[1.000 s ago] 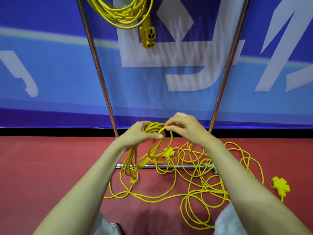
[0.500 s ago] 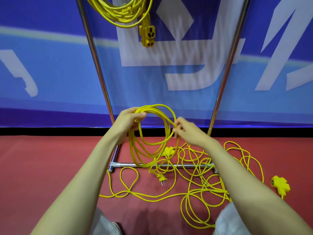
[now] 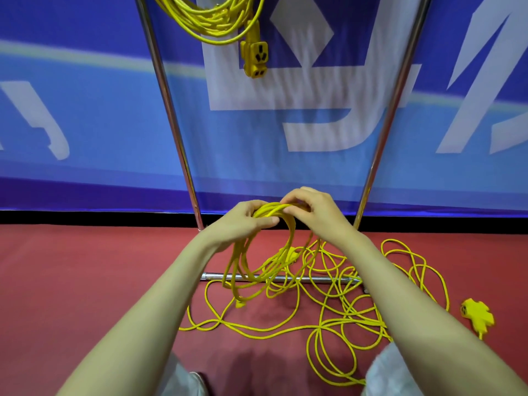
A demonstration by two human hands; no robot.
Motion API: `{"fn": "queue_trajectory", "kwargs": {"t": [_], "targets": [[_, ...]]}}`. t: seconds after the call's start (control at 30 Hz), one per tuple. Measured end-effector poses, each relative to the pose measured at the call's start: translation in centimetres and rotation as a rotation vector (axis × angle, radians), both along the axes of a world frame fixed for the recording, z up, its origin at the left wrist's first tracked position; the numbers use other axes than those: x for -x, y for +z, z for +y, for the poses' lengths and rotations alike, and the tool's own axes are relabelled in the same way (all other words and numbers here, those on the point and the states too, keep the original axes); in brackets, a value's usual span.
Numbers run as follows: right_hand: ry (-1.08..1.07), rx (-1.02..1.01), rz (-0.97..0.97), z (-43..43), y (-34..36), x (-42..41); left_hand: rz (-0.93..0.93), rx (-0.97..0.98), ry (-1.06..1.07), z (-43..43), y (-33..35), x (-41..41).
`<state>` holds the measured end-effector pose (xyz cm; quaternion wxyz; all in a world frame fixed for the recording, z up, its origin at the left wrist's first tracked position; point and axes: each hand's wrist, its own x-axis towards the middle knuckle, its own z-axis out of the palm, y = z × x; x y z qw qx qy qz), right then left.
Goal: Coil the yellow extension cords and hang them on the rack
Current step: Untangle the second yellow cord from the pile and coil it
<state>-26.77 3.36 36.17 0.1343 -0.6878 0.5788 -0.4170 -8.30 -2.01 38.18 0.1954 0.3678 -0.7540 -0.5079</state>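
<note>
Upper centre-left, one finished coil (image 3: pixel 211 21) already hangs on the rack (image 3: pixel 171 110). Mid-frame, the left hand (image 3: pixel 245 221) clamps the gathered loops (image 3: pixel 243 270) at their top so they dangle evenly. The right hand (image 3: pixel 317 212) pinches a fresh turn onto that bunch. Half a second ago the hands were apart, stretching a loop open; now they meet! Lower right, loose cord (image 3: pixel 343 315) sprawls, with a socket block (image 3: pixel 478 314) at far right.

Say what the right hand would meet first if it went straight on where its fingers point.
Probably the left hand, gripping the same yellow cord coil just beyond the right hand; depth is unclear.
</note>
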Motion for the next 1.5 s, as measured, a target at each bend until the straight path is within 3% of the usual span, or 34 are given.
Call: {"fn": "queue_trajectory", "kwargs": {"t": [0.2,0.3,0.37,0.53,0.67,0.87,1.13,1.33,1.5], "targets": [[0.010,-0.255,-0.130,0.1,-0.5,-0.9,0.124,-0.104,0.071,-0.3,0.4,0.4],[0.038,-0.465,0.059,-0.1,-1.5,0.3,0.263,-0.228,0.114,-0.8,1.1,-0.2],[0.073,-0.555,0.070,0.0,-2.0,0.6,0.330,-0.262,0.144,-1.3,1.5,-0.8],[-0.091,-0.277,-0.137,0.1,-0.5,1.2,0.167,-0.122,0.155,-1.6,1.1,-1.6],[-0.068,-0.114,-0.045,0.1,0.1,1.2,0.067,-0.032,0.119,-1.4,0.3,-1.2],[0.008,-0.091,-0.001,-0.1,-0.2,-0.4,0.030,0.017,0.077,-1.1,-0.4,-0.4],[-0.038,-0.149,-0.169,0.0,-0.1,-0.7,0.092,-0.082,-0.028,-1.1,-0.8,-0.2],[-0.051,-0.291,0.118,-0.3,-0.5,0.6,0.173,-0.187,-0.191,-0.6,-0.4,-0.4],[-0.064,-0.266,0.200,0.0,-0.1,0.5,0.191,-0.206,-0.240,-0.4,0.3,-0.7]]}}
